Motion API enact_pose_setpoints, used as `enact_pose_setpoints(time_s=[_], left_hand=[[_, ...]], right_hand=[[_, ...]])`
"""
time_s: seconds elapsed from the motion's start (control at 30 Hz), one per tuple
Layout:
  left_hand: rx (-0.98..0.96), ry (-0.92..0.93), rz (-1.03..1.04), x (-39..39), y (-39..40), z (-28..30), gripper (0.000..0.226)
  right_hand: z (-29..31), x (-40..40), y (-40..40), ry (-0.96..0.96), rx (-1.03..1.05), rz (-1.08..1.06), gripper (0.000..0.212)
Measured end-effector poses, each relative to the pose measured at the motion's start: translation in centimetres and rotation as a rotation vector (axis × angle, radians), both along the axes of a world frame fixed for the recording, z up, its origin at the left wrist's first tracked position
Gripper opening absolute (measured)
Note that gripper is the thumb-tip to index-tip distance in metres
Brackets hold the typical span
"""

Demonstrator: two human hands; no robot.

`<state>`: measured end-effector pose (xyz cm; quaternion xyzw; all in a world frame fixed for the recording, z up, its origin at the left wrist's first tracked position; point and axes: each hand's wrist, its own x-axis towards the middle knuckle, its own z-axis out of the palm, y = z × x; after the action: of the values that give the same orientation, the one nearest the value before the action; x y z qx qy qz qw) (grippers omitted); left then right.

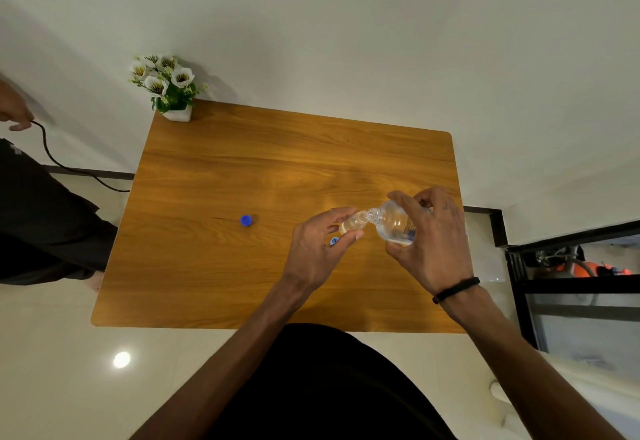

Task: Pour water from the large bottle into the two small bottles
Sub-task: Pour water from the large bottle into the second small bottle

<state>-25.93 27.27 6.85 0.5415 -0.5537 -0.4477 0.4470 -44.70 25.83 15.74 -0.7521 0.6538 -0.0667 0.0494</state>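
My right hand (pixel 429 242) grips the large clear bottle (pixel 393 221), uncapped and tilted to the left so its threaded neck meets the mouth of a small clear bottle (pixel 351 223). My left hand (pixel 317 249) is wrapped around that small bottle, which stands on the wooden table (pixel 242 162). A loose blue cap (pixel 246 220) lies on the table to the left. Another blue cap (pixel 334 241) peeks out between my left fingers. I cannot see a second small bottle.
A white pot of white flowers (pixel 166 88) stands at the table's far left corner. Another person's hand (pixel 14 107) holds a black cable (pixel 69 166) at the far left. A black metal shelf (pixel 571 287) stands to the right.
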Motion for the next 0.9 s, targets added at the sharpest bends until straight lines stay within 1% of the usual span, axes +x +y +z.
enact_pose_setpoints(time_s=[0.9], left_hand=[[0.009,-0.007,-0.006,-0.16,0.31,0.25,0.047]], right_hand=[[-0.28,-0.39,0.35,-0.010,-0.047,0.022,0.076]])
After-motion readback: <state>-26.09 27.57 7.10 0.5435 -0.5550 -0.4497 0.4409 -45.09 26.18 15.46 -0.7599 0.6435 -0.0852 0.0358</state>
